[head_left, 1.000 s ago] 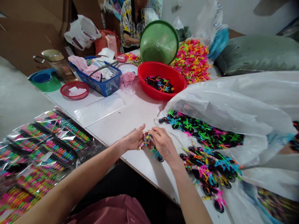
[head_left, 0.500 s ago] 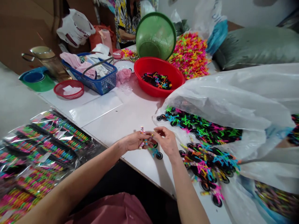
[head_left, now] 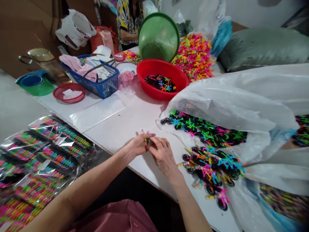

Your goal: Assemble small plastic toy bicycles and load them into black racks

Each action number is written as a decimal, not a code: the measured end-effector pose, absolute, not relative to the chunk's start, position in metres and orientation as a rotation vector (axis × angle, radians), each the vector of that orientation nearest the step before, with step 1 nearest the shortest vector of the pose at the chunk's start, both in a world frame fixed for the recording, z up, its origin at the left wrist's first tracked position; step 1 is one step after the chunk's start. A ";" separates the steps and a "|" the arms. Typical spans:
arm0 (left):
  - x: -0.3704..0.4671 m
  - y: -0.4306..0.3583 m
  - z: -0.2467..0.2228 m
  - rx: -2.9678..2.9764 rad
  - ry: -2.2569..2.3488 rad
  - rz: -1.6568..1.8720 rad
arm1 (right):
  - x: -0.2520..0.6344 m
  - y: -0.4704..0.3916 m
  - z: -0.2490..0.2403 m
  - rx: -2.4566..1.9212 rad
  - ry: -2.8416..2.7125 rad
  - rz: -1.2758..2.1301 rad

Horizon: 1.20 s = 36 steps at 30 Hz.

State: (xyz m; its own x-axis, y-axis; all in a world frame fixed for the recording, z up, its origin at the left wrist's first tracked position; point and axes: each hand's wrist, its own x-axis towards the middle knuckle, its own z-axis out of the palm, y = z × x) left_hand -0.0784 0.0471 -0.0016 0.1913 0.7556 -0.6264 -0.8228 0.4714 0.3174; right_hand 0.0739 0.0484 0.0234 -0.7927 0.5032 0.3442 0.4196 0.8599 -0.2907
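Over the white table (head_left: 125, 120), my left hand (head_left: 138, 145) is closed around small patterned pieces (head_left: 145, 131) whose pale ends stick up above the fingers. My right hand (head_left: 162, 155) meets it from the right, fingers bent and pressed together at a small colourful part between the hands; what its fingertips grip is hidden. Right of my right hand lies a pile of small toy bicycles (head_left: 210, 170) with black wheels and coloured frames. Behind it more bicycles (head_left: 210, 130) spill from a clear plastic bag (head_left: 241, 93).
A red basin (head_left: 162, 93) and green basket (head_left: 158, 38) stand behind, near a heap of bright pieces (head_left: 193, 56). Back left are a blue basket (head_left: 106, 85), a small red basket (head_left: 69, 100) and a jug (head_left: 45, 59). Packed bags (head_left: 45, 154) lie at left. A person (head_left: 129, 22) sits behind.
The blue bicycle that hung below my hands is no longer visible there. My right hand has moved left and down, closer against my left hand. The view has shifted slightly.
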 end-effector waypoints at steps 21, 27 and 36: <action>-0.080 0.031 -0.007 0.499 0.828 0.993 | 0.127 0.247 0.044 -1.582 -2.344 0.373; -0.077 0.046 -0.008 0.515 0.816 1.043 | 0.105 0.295 0.024 -1.685 -2.418 0.058; -0.051 0.104 -0.003 0.212 0.954 1.227 | 0.109 0.212 0.038 -1.415 -2.703 -0.388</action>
State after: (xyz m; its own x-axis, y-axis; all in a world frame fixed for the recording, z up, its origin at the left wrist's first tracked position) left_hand -0.0514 0.1037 -0.0029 0.0208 0.8643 -0.5026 -0.7002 0.3714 0.6097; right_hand 0.1091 0.2123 0.0384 -0.5752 0.7994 0.1737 0.8160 0.5455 0.1914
